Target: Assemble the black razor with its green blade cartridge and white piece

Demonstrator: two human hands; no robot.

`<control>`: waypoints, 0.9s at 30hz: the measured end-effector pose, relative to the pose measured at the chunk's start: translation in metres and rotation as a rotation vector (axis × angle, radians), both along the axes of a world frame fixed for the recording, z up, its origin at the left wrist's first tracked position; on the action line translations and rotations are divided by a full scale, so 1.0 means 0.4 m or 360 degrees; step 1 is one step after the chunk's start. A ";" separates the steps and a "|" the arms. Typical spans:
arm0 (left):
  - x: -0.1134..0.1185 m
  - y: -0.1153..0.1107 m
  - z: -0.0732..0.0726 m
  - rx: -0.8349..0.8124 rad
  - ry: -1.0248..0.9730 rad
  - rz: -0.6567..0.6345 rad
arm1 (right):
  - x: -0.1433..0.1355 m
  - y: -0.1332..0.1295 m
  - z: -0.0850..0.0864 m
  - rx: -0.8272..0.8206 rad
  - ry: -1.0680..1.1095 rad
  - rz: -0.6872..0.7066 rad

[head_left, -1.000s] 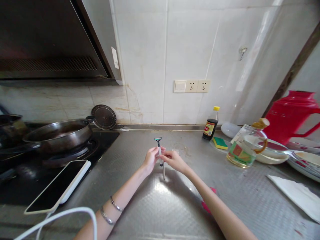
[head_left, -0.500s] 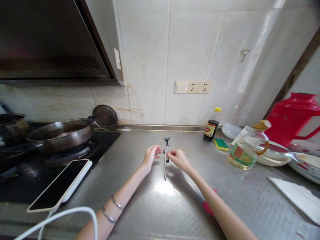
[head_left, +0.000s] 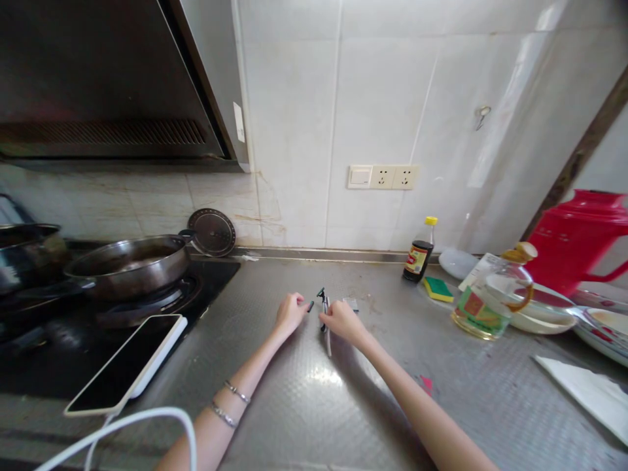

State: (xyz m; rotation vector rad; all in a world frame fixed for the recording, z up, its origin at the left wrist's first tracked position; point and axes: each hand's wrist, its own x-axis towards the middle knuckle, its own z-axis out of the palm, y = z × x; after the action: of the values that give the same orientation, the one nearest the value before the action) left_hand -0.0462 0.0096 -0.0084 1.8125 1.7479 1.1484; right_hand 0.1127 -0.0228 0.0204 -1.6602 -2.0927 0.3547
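My left hand is closed on a small dark green piece, which sticks out to the right of its fingertips. Just right of it, my right hand pinches a razor with a dark head and a slim handle. A thin pale strip hangs or lies below the razor, by my right fingertips. A small clear flat item shows on the metal counter behind my right hand.
On the left are a phone, a white cable and a steel pan on the stove. To the right stand a sauce bottle, a sponge, a glass oil jug, bowls and a red thermos.
My left hand has closed on the dark green piece, and the razor's head has tilted and dropped slightly. The clear flat item now shows behind my right hand. The view has shifted a little.
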 end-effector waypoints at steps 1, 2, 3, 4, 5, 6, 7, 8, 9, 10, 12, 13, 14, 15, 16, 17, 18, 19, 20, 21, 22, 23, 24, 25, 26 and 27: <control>-0.002 -0.004 -0.004 0.0000 0.0138 0.0017 | -0.006 0.004 0.001 -0.0016 -0.0033 -0.0017; -0.003 -0.010 -0.006 -0.0004 0.0274 0.0034 | -0.011 0.008 0.002 -0.0032 -0.0064 -0.0035; -0.003 -0.015 -0.007 -0.0009 0.0401 0.0046 | -0.016 0.011 0.003 -0.0042 -0.0094 -0.0048; -0.003 -0.019 -0.007 -0.0017 0.0509 0.0054 | -0.020 0.015 0.004 -0.0047 -0.0123 -0.0053; -0.003 -0.023 -0.007 -0.0024 0.0592 0.0057 | -0.023 0.017 0.004 -0.0044 -0.0147 -0.0050; -0.002 -0.026 -0.007 -0.0023 0.0647 0.0055 | -0.026 0.019 0.005 -0.0037 -0.0168 -0.0046; -0.001 -0.028 -0.007 -0.0020 0.0679 0.0048 | -0.029 0.019 0.005 -0.0029 -0.0189 -0.0042; 0.000 -0.028 -0.007 -0.0016 0.0695 0.0039 | -0.032 0.019 0.006 -0.0028 -0.0212 -0.0043; 0.001 -0.028 -0.009 -0.0013 0.0700 0.0031 | -0.035 0.018 0.006 -0.0032 -0.0236 -0.0051; 0.002 -0.026 -0.010 -0.0012 0.0696 0.0025 | -0.038 0.017 0.005 -0.0038 -0.0258 -0.0060; 0.004 -0.022 -0.015 -0.0014 0.0674 0.0007 | -0.044 0.015 0.005 -0.0049 -0.0294 -0.0073; 0.005 -0.020 -0.017 -0.0017 0.0658 -0.0005 | -0.047 0.014 0.005 -0.0051 -0.0310 -0.0078; 0.005 -0.018 -0.018 -0.0016 0.0645 -0.0018 | -0.049 0.013 0.005 -0.0052 -0.0325 -0.0082; 0.006 -0.017 -0.019 -0.0016 0.0637 -0.0026 | -0.052 0.013 0.006 -0.0053 -0.0343 -0.0087; 0.006 -0.016 -0.019 -0.0014 0.0637 -0.0026 | -0.055 0.012 0.008 -0.0057 -0.0366 -0.0094; 0.006 -0.016 -0.017 -0.0012 0.0647 -0.0019 | -0.057 0.012 0.010 -0.0062 -0.0392 -0.0106; 0.007 -0.017 -0.016 -0.0013 0.0664 -0.0007 | -0.059 0.011 0.012 -0.0066 -0.0417 -0.0114; 0.007 -0.018 -0.013 -0.0020 0.0685 0.0007 | -0.061 0.010 0.014 -0.0075 -0.0441 -0.0116; 0.007 -0.019 -0.011 -0.0032 0.0707 0.0022 | -0.063 0.009 0.017 -0.0085 -0.0465 -0.0110; 0.007 -0.019 -0.008 -0.0048 0.0723 0.0036 | -0.064 0.008 0.019 -0.0093 -0.0487 -0.0101; 0.006 -0.019 -0.005 -0.0067 0.0731 0.0048 | -0.066 0.007 0.022 -0.0096 -0.0507 -0.0088; 0.005 -0.018 -0.003 -0.0089 0.0730 0.0061 | -0.066 0.006 0.024 -0.0099 -0.0528 -0.0073; 0.004 -0.016 -0.002 -0.0112 0.0720 0.0075 | -0.067 0.006 0.026 -0.0099 -0.0550 -0.0059; 0.002 -0.014 -0.001 -0.0131 0.0701 0.0080 | -0.067 0.006 0.028 -0.0095 -0.0571 -0.0047; 0.000 -0.011 -0.001 -0.0150 0.0674 0.0078 | -0.067 0.007 0.029 -0.0091 -0.0589 -0.0035; -0.003 -0.007 -0.001 -0.0173 0.0643 0.0075 | -0.067 0.009 0.031 -0.0092 -0.0608 -0.0021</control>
State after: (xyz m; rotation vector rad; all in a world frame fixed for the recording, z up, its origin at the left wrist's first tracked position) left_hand -0.0473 0.0068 -0.0088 2.0504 2.0341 0.7186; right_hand 0.0861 -0.0191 0.0326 -1.8956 -2.3580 0.0980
